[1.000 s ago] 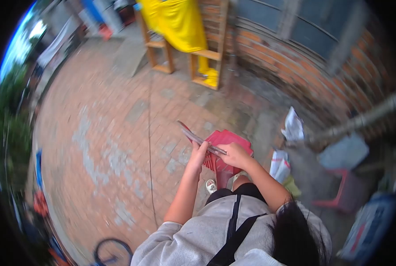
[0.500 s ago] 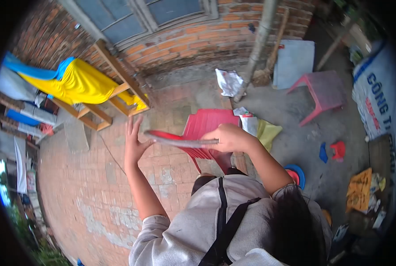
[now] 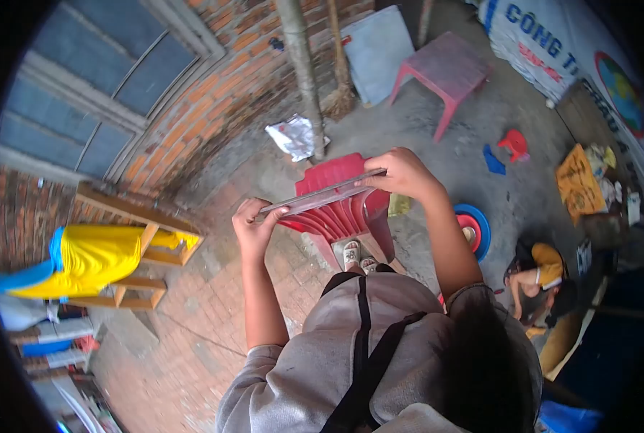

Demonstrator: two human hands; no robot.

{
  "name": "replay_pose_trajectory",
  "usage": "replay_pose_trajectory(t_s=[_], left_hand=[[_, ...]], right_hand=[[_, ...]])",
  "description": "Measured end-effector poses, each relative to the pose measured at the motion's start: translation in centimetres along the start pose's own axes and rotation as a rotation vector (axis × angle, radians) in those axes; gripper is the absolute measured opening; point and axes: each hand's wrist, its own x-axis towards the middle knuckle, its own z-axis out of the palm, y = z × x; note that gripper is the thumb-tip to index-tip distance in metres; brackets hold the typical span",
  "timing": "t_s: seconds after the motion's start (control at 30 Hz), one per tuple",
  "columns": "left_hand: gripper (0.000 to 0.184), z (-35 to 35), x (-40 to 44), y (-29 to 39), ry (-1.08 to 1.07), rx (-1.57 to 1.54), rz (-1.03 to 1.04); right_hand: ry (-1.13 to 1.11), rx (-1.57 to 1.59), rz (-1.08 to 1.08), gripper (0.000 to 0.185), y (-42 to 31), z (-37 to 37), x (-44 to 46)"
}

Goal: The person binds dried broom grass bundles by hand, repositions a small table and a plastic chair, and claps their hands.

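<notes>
Both hands hold a thin, flat, greyish panel [image 3: 322, 197] seen nearly edge-on, raised above a red plastic chair [image 3: 333, 173]. My left hand [image 3: 255, 222] pinches its left end, thumb on the near side. At the right end, higher up, my right hand [image 3: 401, 173] grips it with bent fingers. What the face of the panel looks like is hidden by the angle. The chair stands right in front of my feet, its slatted part showing below the panel.
A pink plastic stool [image 3: 452, 63] stands at the upper right, near a pole [image 3: 301, 72] and silver foil [image 3: 293, 137]. Yellow cloth [image 3: 102, 260] hangs on a wooden frame at left. Another person [image 3: 537, 278] crouches at right beside a blue basin [image 3: 485, 232].
My left hand was spread and off the panel half a second ago; now it grips the left end. The view has turned right, bringing the crouching person into sight.
</notes>
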Motion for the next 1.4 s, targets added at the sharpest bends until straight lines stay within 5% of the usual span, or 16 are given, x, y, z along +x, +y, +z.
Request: replay_pose_trajectory(t_s=[0.17, 0.23, 0.3, 0.37, 0.43, 0.47, 0.5, 0.57, 0.6, 0.73, 0.93, 1.03, 1.2, 1.4], left_hand=[[0.024, 4.6, 5.3, 0.4, 0.096, -0.048, 0.089], [0.025, 6.1, 7.2, 0.6, 0.08, -0.065, 0.113], [0.026, 7.3, 8.8, 1.1, 0.097, 0.008, 0.091], [0.028, 8.7, 10.4, 0.6, 0.121, 0.016, 0.088], [0.028, 9.1, 12.1, 1.1, 0.204, -0.022, 0.043], [0.028, 9.5, 12.8, 1.3, 0.203, -0.025, 0.062], [0.028, 9.9, 13.4, 1.5, 0.192, -0.032, 0.078], [0.026, 11.0, 14.5, 2.3, 0.22, -0.053, 0.153], [0.024, 11.6, 15.0, 3.3, 0.234, -0.07, 0.175], [0.021, 15.5, 15.9, 5.7, 0.175, -0.152, 0.303], [0.023, 22.8, 16.4, 11.2, 0.035, -0.217, 0.553], [0.024, 28.0, 17.2, 13.0, -0.03, -0.261, 0.613], [0.027, 38.5, 18.4, 17.0, -0.081, -0.226, 0.693], [0.021, 47.5, 19.3, 22.5, -0.204, -0.183, 0.618]], right_hand=[[0.267, 0.086, 0.118, 0.032, 3.1, -1.2, 0.0], [0.188, 0.052, 0.327, 0.023, 3.4, -1.7, -0.1], [0.717, -0.068, 0.212, 0.024, 3.9, -0.3, -0.3], [0.734, -0.035, 0.339, 0.038, 6.6, 1.3, -1.8], [0.961, 0.578, 0.78, 0.05, 7.5, 3.3, -3.0], [0.832, 0.773, 0.979, 0.063, 5.5, 1.9, -3.2], [0.855, 0.774, 0.981, 0.063, 5.6, 1.8, -3.6], [0.701, 1.398, 0.982, 0.073, 5.5, 1.2, -4.0], [0.625, 1.5, 0.858, 0.09, 5.3, 0.8, -4.2], [0.642, 1.632, 0.724, 0.084, 4.9, -1.5, -3.5], [0.854, 1.822, 0.567, 0.11, 7.3, -8.2, -5.4], [0.863, 1.933, 0.645, 0.11, 12.0, -10.6, -7.7], [0.946, 1.971, 0.744, 0.06, 22.3, -14.4, -11.1], [0.955, 2.005, 0.863, 0.046, 30.4, -20.9, -15.4]])
